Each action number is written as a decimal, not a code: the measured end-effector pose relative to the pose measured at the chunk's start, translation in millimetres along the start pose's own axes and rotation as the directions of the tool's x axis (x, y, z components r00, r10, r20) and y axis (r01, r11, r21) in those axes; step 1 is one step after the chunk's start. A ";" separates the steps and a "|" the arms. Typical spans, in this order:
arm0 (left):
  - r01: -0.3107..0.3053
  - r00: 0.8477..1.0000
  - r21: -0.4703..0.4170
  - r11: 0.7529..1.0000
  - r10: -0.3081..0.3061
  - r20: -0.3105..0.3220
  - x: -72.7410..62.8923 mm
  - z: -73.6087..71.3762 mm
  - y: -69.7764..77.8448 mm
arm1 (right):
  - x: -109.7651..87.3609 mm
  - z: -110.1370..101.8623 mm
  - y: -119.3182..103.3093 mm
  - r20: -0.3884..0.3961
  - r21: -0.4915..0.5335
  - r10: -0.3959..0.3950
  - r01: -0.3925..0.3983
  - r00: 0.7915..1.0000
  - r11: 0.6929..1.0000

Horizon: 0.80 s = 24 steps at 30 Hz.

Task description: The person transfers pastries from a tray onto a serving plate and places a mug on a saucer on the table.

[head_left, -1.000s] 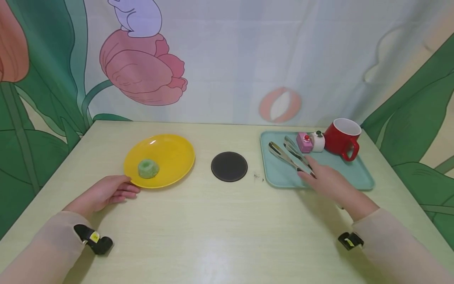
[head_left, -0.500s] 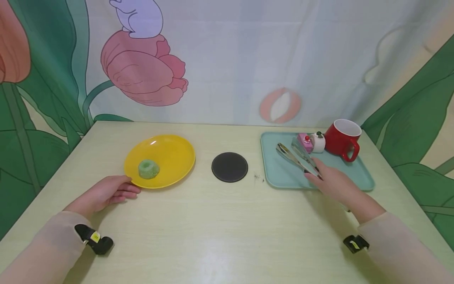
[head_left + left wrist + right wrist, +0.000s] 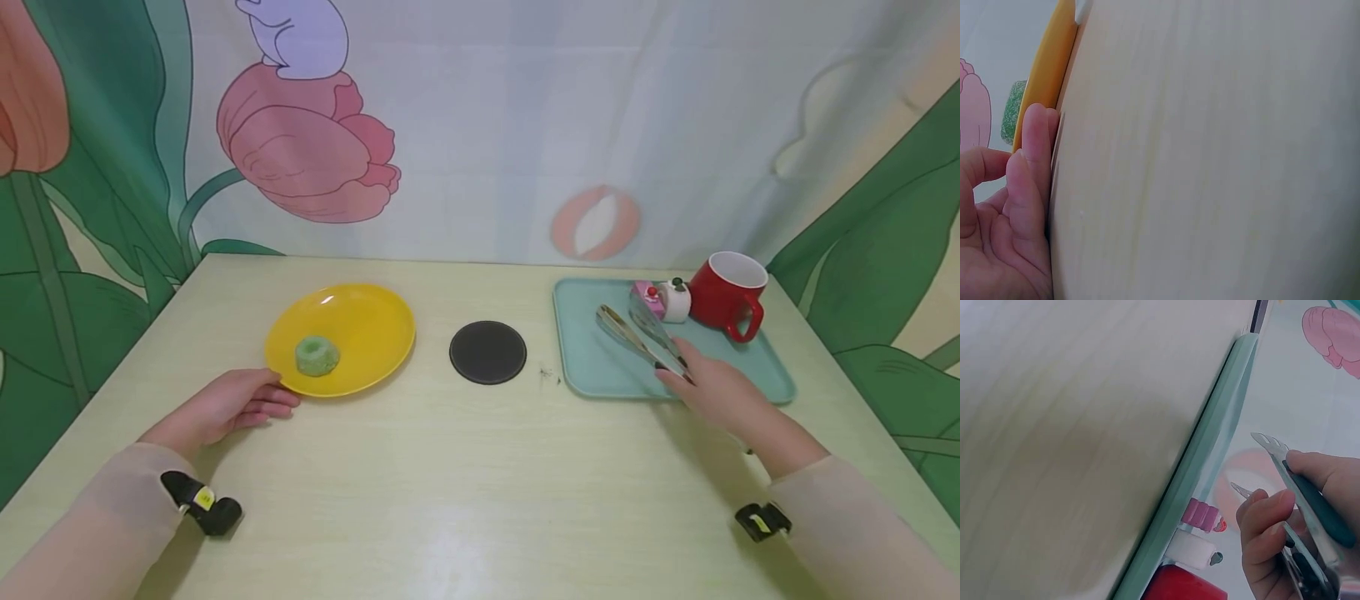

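My left hand pinches the near-left rim of a yellow plate, thumb above and fingers beneath. On that plate sits a small green ring-shaped cake. Metal tongs with dark grips are held in my right hand, their two arms spread and nothing between the tips. They hang over a light green tray. One tong tip overlaps a small pink cake with a red top in the head view. Beside it stands a white cake with a dark green top.
A red mug, white inside, stands at the tray's back right with its handle toward me. Between plate and tray lies a round black coaster. A printed cloth hangs behind the table.
My right hand and the tongs have shifted to the right over the tray, bringing the tips closer to the pink cake. The left hand and plate stay in place.
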<state>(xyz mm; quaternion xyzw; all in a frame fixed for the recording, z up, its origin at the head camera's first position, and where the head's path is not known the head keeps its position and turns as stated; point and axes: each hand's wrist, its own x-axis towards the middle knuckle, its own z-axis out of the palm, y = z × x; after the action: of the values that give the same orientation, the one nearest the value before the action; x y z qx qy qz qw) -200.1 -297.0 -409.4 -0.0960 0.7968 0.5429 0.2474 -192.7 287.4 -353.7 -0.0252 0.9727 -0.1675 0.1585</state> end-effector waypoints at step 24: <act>-0.001 1.000 -0.006 1.000 0.001 0.008 -1.5 0.3 1.6 | -8.0 -1.5 18.4 -0.011 0.008 0.029 -0.029 1.000 1.000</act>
<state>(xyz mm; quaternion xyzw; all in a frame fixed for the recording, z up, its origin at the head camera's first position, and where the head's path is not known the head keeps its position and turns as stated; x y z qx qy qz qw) -199.4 -296.3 -407.5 -0.0944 0.7943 0.5456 0.2499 -185.5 306.0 -356.0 -0.0095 0.9732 -0.1690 0.1555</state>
